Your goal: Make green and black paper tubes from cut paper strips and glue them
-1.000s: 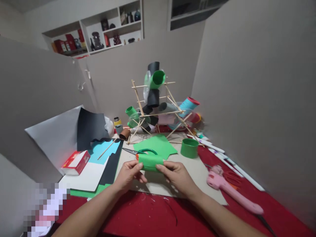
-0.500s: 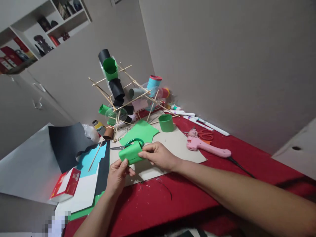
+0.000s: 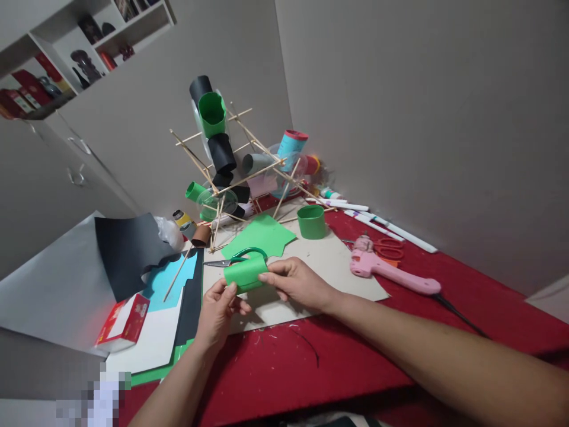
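Note:
Both my hands hold a rolled green foam sheet [image 3: 244,273] above the pale board [image 3: 355,290]. My left hand [image 3: 220,311] grips its lower left edge between thumb and fingers. At its right end, my right hand [image 3: 296,281] pinches the edge. Just behind the roll lie scissors [image 3: 242,256] with green handles, partly hidden by it. A flat green sheet [image 3: 262,235] rests further back, and a finished-looking green tube [image 3: 312,223] stands upright to its right.
At the back stands a wooden-stick frame [image 3: 242,178] carrying black, green and blue tubes. A pink glue gun [image 3: 391,273], red-handled scissors [image 3: 389,248] and white pens [image 3: 377,225] lie right. On the left are a red tissue pack [image 3: 127,320], blue sheet [image 3: 171,284] and black sheet [image 3: 127,252].
The whole view has shifted, so things appear a little further right. Both hands keep hold of the green roll, with almost the same grip.

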`<state>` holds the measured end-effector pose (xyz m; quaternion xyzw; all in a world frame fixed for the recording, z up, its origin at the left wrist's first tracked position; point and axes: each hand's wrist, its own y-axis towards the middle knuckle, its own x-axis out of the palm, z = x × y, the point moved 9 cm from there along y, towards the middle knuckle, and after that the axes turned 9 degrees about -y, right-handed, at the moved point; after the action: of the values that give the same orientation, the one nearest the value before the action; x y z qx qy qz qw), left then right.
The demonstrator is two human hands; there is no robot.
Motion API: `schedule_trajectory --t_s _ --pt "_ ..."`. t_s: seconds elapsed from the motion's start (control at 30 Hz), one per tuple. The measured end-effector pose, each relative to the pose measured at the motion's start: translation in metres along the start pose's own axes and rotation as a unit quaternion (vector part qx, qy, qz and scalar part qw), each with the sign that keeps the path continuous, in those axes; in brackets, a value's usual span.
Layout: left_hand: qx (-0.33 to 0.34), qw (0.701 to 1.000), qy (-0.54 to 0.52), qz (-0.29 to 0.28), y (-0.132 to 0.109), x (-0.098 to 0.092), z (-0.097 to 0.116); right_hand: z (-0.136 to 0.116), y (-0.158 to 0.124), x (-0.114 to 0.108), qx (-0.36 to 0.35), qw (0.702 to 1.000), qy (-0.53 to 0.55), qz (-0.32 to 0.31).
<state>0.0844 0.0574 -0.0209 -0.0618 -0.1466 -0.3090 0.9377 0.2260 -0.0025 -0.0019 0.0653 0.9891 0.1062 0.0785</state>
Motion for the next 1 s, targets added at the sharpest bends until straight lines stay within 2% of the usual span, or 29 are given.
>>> schedule_trajectory --t_s 0.17,0.33,0.4,0.6,0.7,0.83,0.9,1.0 --pt "0.007 0.999 -0.012 0.032 0.001 -0.008 0.001 0.004 0.001 0.003 0.008 1.000 -0.003 -0.018" --pt "0.009 0.996 -0.044 0.074 0.005 -0.017 0.005 0.006 0.003 -0.014 0.021 0.996 0.052 0.067" --pt "0.005 0.995 -0.051 0.083 0.005 -0.019 0.004 0.004 0.002 -0.016 0.015 0.995 0.059 0.077" --pt "-0.024 0.997 -0.049 0.061 0.001 -0.012 -0.006 0.003 -0.003 -0.004 0.021 0.999 0.010 0.039" --pt "-0.031 0.998 -0.044 0.039 -0.001 -0.006 -0.008 -0.002 -0.005 -0.005 0.003 0.999 -0.019 0.034" --pt "-0.037 0.999 -0.019 0.026 -0.002 -0.003 -0.005 -0.017 -0.008 -0.034 -0.025 0.989 -0.074 0.124" --pt "-0.045 0.999 -0.007 0.024 -0.002 -0.004 -0.005 -0.029 -0.011 -0.054 -0.055 0.973 -0.132 0.182" --pt "-0.066 0.998 0.007 0.003 -0.001 -0.005 -0.013 -0.041 -0.016 -0.077 -0.074 0.944 -0.231 0.225"
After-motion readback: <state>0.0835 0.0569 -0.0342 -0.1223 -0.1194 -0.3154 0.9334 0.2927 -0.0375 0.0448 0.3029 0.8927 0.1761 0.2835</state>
